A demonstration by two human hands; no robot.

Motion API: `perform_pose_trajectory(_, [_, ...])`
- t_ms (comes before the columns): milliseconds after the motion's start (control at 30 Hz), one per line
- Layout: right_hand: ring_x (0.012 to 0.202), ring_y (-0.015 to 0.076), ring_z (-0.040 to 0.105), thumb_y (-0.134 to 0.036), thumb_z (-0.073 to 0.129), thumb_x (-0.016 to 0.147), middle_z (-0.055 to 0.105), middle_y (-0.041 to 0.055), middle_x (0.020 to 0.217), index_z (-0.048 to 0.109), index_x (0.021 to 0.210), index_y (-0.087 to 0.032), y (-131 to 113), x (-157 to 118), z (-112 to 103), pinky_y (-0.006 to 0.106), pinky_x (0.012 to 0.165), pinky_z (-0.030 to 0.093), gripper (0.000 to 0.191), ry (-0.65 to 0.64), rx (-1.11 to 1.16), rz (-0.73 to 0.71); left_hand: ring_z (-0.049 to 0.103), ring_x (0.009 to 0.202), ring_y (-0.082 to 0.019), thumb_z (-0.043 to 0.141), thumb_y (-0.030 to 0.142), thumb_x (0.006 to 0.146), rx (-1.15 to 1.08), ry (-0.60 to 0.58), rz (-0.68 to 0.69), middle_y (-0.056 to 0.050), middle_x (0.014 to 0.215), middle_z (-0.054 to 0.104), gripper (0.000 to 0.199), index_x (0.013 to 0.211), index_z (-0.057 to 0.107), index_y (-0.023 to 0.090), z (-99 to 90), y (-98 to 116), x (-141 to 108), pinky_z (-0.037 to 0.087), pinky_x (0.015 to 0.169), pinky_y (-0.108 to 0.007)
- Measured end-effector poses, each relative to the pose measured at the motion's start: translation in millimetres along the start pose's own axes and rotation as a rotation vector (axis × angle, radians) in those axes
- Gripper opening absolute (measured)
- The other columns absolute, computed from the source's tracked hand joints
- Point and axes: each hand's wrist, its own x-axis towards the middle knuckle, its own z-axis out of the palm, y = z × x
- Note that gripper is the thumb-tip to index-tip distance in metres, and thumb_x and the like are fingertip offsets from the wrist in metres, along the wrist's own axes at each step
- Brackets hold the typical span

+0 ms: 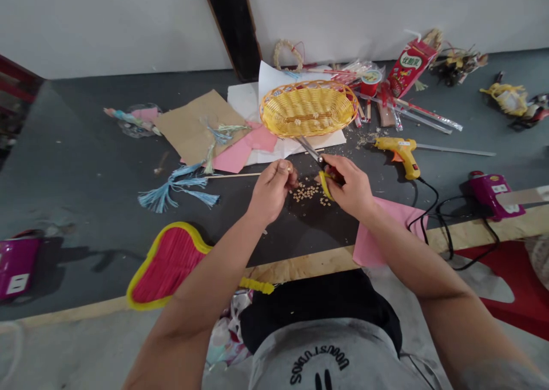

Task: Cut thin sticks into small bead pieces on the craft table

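Note:
My left hand (272, 190) is closed in a pinch round a thin pale stick (234, 175), which runs out leftward over the dark table. In my right hand (349, 187) I grip a pair of scissors (309, 148) with yellow handles. Their blades point up and left, toward the front rim of a yellow woven basket (309, 112). Between and below my hands lies a scatter of small tan cut pieces (305, 192). A few pale bits rest inside the basket. The fingertips of my left hand hide the stick's near end.
Blue tassels (160, 194), brown paper (195, 124) and pink paper (234, 156) lie left. Rightward are a yellow glue gun (401, 150) with its cord, a red drink carton (410, 67) and a purple box (493, 194). A red-and-yellow fan shape (171, 261) overhangs the front edge.

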Motion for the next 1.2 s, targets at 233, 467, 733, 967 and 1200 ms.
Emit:
perform_pose_trajectory(233, [0.088,0.0185,0.068,-0.033,0.066,0.090,0.072,0.0053,0.104,0.065,0.122,-0.023,9,5,-4,0.034,0.084,0.056,0.033,0.067,0.100,0.095,0.058,0.083,-0.024,0.049,0.028,0.098,1.068,-0.166,0.210,-0.008,0.081,0.065,0.021,0.082,0.058,0.019,-23.8,3,6,0.045,0.083,-0.039])
perform_pose_trajectory(467, [0.085,0.0179,0.066,-0.033,0.067,0.088,0.072,0.0055,0.099,0.066,0.118,-0.021,12,6,-2,0.034,0.082,0.055,0.032,0.033,0.141,0.119,0.062,0.090,-0.027,0.051,0.016,0.095,1.251,-0.325,0.296,-0.010,0.093,0.073,0.018,0.093,0.069,0.017,-25.5,5,6,0.048,0.090,-0.042])
perform_pose_trajectory(733, [0.080,0.0167,0.064,-0.038,0.068,0.087,0.071,0.0043,0.095,0.067,0.116,-0.021,12,7,-2,0.032,0.077,0.054,0.034,0.022,0.161,0.152,0.061,0.100,-0.028,0.040,0.001,0.087,1.260,-0.383,0.402,-0.014,0.107,0.071,0.044,0.113,0.073,0.015,-21.8,-3,3,0.050,0.092,-0.045])
perform_pose_trajectory(967, [0.085,0.0177,0.065,-0.038,0.066,0.088,0.071,0.0049,0.100,0.065,0.118,-0.022,12,8,-5,0.033,0.082,0.053,0.034,0.011,0.152,0.159,0.063,0.095,-0.025,0.046,0.011,0.095,1.157,-0.307,0.443,-0.009,0.098,0.072,0.027,0.101,0.071,0.017,-19.0,-5,5,0.051,0.090,-0.041])
perform_pose_trajectory(1200, [0.085,0.0183,0.065,-0.032,0.065,0.088,0.071,0.0048,0.099,0.065,0.117,-0.022,12,9,-5,0.033,0.081,0.053,0.031,0.019,0.160,0.124,0.063,0.102,-0.029,0.057,0.024,0.095,1.274,-0.257,0.406,-0.012,0.106,0.072,0.022,0.106,0.075,0.018,8.6,-13,17,0.050,0.092,-0.045])
